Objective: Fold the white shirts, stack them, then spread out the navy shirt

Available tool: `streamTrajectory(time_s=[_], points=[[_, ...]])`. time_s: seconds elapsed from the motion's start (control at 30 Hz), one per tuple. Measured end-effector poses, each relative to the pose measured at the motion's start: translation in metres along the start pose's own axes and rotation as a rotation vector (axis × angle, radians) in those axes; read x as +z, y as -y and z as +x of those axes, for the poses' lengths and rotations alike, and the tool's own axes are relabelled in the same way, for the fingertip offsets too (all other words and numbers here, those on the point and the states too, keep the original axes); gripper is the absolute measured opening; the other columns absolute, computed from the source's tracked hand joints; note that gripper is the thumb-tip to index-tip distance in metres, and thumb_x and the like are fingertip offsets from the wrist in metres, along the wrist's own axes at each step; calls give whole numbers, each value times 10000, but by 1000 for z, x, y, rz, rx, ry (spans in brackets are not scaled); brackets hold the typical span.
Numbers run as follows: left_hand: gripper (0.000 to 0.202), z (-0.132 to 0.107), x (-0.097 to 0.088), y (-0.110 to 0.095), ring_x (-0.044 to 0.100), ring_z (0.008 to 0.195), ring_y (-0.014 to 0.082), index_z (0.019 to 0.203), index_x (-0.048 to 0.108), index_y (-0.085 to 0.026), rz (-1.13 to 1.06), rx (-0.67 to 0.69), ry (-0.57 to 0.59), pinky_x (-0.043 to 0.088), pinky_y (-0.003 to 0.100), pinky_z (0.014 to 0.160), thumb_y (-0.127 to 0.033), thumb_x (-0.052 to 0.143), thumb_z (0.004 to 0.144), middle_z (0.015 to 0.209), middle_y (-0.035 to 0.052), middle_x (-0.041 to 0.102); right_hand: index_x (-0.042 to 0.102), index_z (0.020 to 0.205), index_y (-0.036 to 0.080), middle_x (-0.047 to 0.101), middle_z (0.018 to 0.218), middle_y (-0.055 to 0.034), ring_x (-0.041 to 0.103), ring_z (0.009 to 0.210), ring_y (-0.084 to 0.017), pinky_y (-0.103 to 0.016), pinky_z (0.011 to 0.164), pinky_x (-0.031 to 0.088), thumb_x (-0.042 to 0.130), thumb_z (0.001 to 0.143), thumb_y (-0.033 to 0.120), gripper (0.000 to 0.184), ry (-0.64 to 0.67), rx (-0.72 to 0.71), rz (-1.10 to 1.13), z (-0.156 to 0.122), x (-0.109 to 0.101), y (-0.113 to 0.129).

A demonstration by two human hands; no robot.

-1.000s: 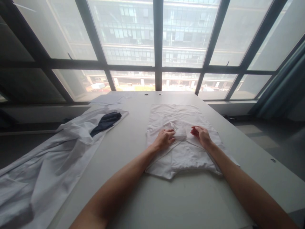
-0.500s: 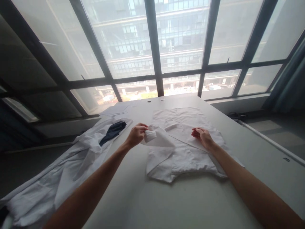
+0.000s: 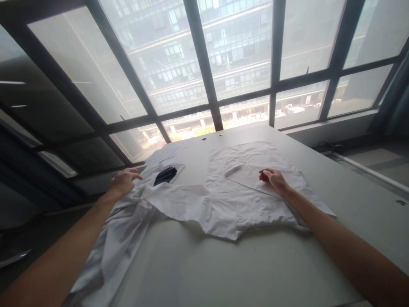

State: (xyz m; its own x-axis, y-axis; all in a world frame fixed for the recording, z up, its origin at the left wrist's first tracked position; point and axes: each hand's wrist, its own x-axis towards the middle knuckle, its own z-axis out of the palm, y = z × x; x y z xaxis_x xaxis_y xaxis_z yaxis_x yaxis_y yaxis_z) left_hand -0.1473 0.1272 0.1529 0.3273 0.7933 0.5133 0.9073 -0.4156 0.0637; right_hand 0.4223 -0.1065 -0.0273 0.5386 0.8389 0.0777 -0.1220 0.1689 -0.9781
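Observation:
A white shirt (image 3: 252, 200) lies spread on the white table, with one sleeve (image 3: 238, 171) folded across its body. Its other sleeve (image 3: 179, 200) stretches out to the left and reaches the heap of white clothes. My left hand (image 3: 124, 181) is above that heap, its fingers apart and nothing seen in them. Over the right part of the shirt, by the folded sleeve, is my right hand (image 3: 271, 178), its fingers curled in and no cloth visibly gripped. Whether it touches the fabric I cannot tell.
White clothes (image 3: 118, 251) are heaped along the table's left edge, with a dark blue cloth item (image 3: 165, 175) among them. The table (image 3: 223, 273) reaches to tall windows (image 3: 236, 47) at the back. A pale rail (image 3: 370, 170) runs past its right side.
My left hand has moved left and let go of the sleeve, which now lies stretched out to the left. My right hand stays over the shirt. The view has tilted slightly.

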Motion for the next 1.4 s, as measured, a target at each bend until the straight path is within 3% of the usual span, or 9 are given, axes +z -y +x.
streamTrajectory(time_s=[0.13, 0.27, 0.43, 0.53, 0.63, 0.73, 1.1, 1.23, 1.4], points=[[244, -7, 20, -50, 642, 1142, 321, 888, 750, -147, 34, 22, 4, 486, 521, 1052, -79, 540, 783, 1228, 81, 682, 741, 741, 156, 704, 603, -61, 640, 564, -164, -264, 550, 497, 713, 713, 328, 177, 4, -5, -58, 2, 1, -3], [284, -33, 58, -147, 650, 1161, 229, 948, 766, -219, -79, 224, 75, 480, 353, 1088, -104, 526, 849, 1258, 28, 689, 740, 755, 161, 700, 613, -51, 622, 568, -161, -270, 559, 480, 698, 701, 348, 199, 26, -53, -120, 3, 1, -8], [326, -68, 103, -274, 667, 1162, 245, 1060, 763, -197, -292, 360, 240, 489, 359, 1075, -112, 500, 887, 1296, 102, 683, 749, 791, 163, 696, 624, -39, 609, 582, -168, -280, 575, 458, 623, 728, 354, 237, 45, -143, -287, 3, 1, -15], [345, -83, 127, -317, 592, 1284, 304, 1233, 694, -123, -260, 400, 375, 441, 423, 1116, -222, 508, 960, 1368, 186, 636, 750, 821, 167, 690, 643, -30, 616, 602, -177, -288, 594, 459, 578, 759, 343, 254, 77, -204, -387, 1, 2, -16], [538, -96, 148, -327, 425, 1436, 367, 1448, 512, -71, -183, 333, 473, 347, 528, 1167, -377, 483, 1007, 1520, 238, 486, 751, 863, 166, 686, 667, -29, 622, 630, -185, -294, 616, 461, 546, 792, 341, 280, 114, -250, -502, -2, 2, -15], [611, -107, 161, -321, 292, 1514, 341, 1538, 384, -59, -183, 290, 467, 248, 507, 1222, -405, 402, 1036, 1615, 219, 353, 756, 898, 161, 691, 691, -34, 625, 657, -196, -300, 635, 464, 531, 807, 344, 304, 134, -281, -623, -4, 3, -13], [594, -114, 164, -318, 235, 1537, 327, 1539, 402, -78, -253, 289, 446, 173, 489, 1245, -395, 363, 1038, 1642, 180, 320, 750, 1033, 174, 779, 959, -90, 712, 876, -240, -340, 777, 540, 549, 887, 399, 336, 247, -239, -724, -8, 0, 7], [599, -115, 164, -319, 235, 1534, 341, 1538, 405, -71, -277, 287, 437, 165, 504, 1242, -391, 374, 1032, 1639, 188, 321, 737, 1113, 183, 756, 1143, -122, 693, 1055, -269, -392, 895, 532, 520, 931, 409, 362, 303, -309, -797, -5, 34, 11], [600, -116, 163, -320, 256, 1520, 351, 1530, 414, -67, -285, 282, 411, 177, 520, 1231, -387, 387, 1023, 1623, 200, 348, 715, 1169, 192, 725, 1223, -127, 636, 1162, -262, -404, 1028, 438, 489, 983, 393, 354, 433, -371, -971, 9, 116, 1]])
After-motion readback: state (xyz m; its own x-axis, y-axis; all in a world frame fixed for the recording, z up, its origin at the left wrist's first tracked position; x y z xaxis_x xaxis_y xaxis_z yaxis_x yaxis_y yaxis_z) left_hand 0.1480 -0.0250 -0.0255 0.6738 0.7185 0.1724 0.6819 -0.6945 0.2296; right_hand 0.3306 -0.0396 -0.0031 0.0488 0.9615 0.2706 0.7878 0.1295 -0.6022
